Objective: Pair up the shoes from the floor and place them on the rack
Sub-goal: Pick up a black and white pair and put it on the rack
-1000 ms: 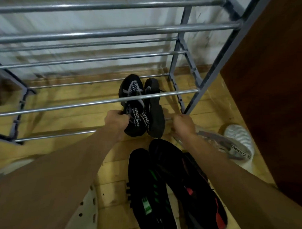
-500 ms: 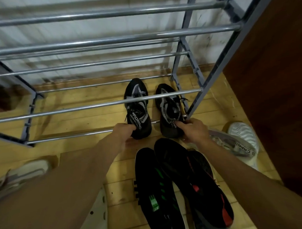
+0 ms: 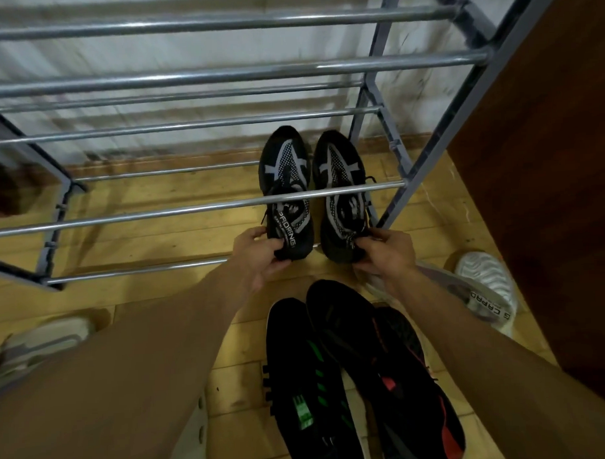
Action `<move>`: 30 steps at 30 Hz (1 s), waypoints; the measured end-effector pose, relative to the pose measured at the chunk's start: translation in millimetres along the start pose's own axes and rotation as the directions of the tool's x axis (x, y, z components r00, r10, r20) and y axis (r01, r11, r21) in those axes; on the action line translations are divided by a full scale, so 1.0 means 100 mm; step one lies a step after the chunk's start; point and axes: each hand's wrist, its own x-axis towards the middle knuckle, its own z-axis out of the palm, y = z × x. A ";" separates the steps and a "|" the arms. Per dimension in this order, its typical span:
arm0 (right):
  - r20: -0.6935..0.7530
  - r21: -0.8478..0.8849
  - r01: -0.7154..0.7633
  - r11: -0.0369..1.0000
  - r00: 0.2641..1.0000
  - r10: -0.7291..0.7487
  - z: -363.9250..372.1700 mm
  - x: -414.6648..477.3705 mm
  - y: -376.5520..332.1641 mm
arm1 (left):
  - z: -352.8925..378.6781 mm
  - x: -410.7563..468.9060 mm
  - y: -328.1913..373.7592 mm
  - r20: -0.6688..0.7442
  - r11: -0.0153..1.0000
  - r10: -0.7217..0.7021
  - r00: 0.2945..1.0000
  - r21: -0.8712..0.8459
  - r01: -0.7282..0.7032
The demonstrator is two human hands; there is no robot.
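Two black sneakers sit upright and side by side on the lowest tier of the rack (image 3: 190,210), toes toward the wall, heels over the front bar. The left sneaker (image 3: 285,182) and right sneaker (image 3: 340,180) are just beside each other with a narrow gap between them.

The left hand (image 3: 260,253) has its grip curled round the left sneaker's heel. The right hand (image 3: 386,252) pinches the right sneaker's heel.

A second ago the right sneaker lay tipped on its side against the left one, and the right hand was off it, down by the front bar. Half a second ago both were upright but sat nearer the front. Now they are squared up and deeper in. First pair looks placed, pending release.

Still on the floor (image 3: 159,303):
- green-striped shoe (image 3: 299,384)
- red-striped shoe (image 3: 402,380), partly overlapping the green-striped one
- white shoe (image 3: 485,288), far right
- grey shoe (image 3: 34,345), far left
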 end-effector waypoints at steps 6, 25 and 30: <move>-0.099 -0.096 0.015 0.995 0.995 -0.025 0.09 0.22 0.02 | 0.14 0.09 -0.04 0.002 0.994 0.031 1.000 0.109 -0.031; 0.195 -0.501 0.155 0.852 0.979 -0.064 -0.50 -0.61 0.04 | -0.16 -0.86 -0.06 0.117 0.587 0.054 0.992 0.800 -0.126; 0.246 -0.602 0.247 0.760 0.962 -0.118 -0.93 -1.10 0.16 | -0.11 -1.46 -0.04 0.160 0.561 0.126 0.979 0.803 -0.204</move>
